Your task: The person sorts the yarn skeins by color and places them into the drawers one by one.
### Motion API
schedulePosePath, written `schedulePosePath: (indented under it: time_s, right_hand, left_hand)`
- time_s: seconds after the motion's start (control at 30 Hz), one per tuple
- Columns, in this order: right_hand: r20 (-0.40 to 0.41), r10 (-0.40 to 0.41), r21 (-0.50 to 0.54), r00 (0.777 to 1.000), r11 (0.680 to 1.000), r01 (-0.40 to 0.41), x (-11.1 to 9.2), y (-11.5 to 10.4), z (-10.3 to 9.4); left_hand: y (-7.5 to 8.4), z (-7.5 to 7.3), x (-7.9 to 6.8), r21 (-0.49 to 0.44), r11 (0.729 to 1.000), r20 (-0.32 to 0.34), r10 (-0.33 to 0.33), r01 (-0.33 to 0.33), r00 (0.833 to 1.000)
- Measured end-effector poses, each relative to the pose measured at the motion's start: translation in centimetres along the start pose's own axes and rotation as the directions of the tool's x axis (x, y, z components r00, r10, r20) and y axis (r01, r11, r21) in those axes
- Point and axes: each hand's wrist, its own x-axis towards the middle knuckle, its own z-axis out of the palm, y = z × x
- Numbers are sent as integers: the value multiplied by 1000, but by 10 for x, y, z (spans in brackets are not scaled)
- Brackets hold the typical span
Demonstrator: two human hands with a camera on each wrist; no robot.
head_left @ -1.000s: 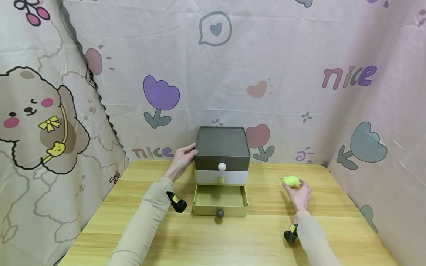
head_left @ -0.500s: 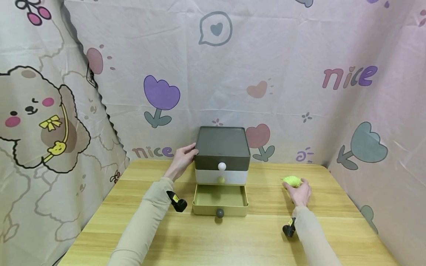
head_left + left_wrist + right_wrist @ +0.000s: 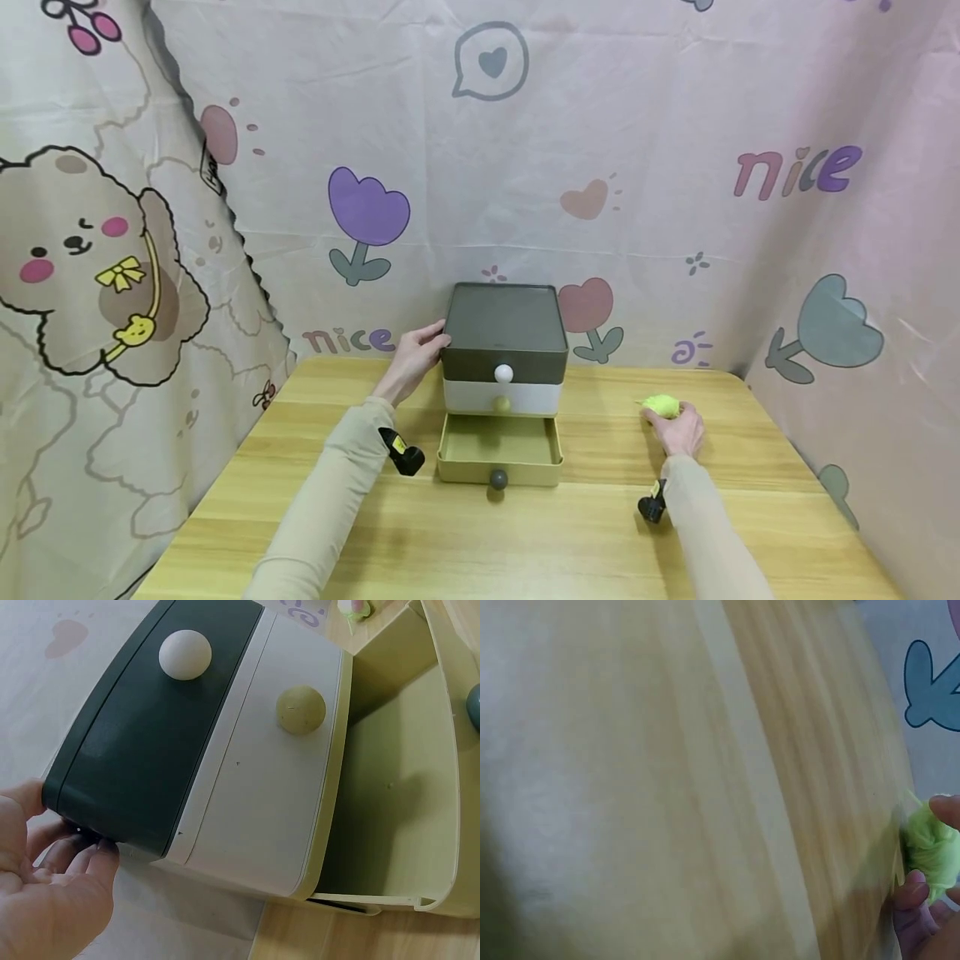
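Observation:
My left hand holds the upper left edge of a small three-tier drawer box, thumb on top and bent fingers against its side in the left wrist view. The tiers are dark green, white and olive yellow, with round knobs. The lowest drawer is pulled out, its inside bare. Over to the right, my right hand pinches a lime-green bundle of yarn just at or above the tabletop; whether it touches the wood I cannot tell. In the right wrist view the yarn sits between thumb and fingers, partly cut off.
Both hands work over a light wooden table. A printed cloth hangs behind it and along both sides, close to the back of the drawer box. Black wrist cameras sit on both forearms.
My right wrist and forearm have shifted slightly forward, with the yarn held throughout. The left hand keeps its place on the drawer box. The head view has turned a little.

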Motion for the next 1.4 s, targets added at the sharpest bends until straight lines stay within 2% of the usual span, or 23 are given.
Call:
schedulePosePath:
  time_s: [0.37,0.53,0.83,0.97,1.07,1.27,1.4]
  right_hand:
    - [39,-6,-58,999,998,9,5,0,0]
    - [108,-45,-75,993,996,53,7,-1,-1]
    - [301,-95,-64,949,991,119,9,-7,-2]
    - [349,-102,-62,931,989,132,8,-12,-1]
    - [343,-100,-73,934,988,133,6,-15,2]
    - [270,-83,-97,959,989,113,5,-15,10]
    - [244,-104,-92,964,987,130,5,-14,13]
  left_hand:
    - [1,-1,0,3,1000,1,-9,9,1000]
    - [1,-1,-2,14,1000,-1,27,-27,1000]
    - [2,0,-1,9,1000,3,-8,8,1000]
    - [3,0,-1,12,1000,-3,-2,2,1000]
    - [2,0,-1,10,1000,-3,-6,6,1000]
    - [1,0,-1,9,1000,-6,-10,10,1000]
    - [2,0,-1,7,1000,-7,-9,9,1000]
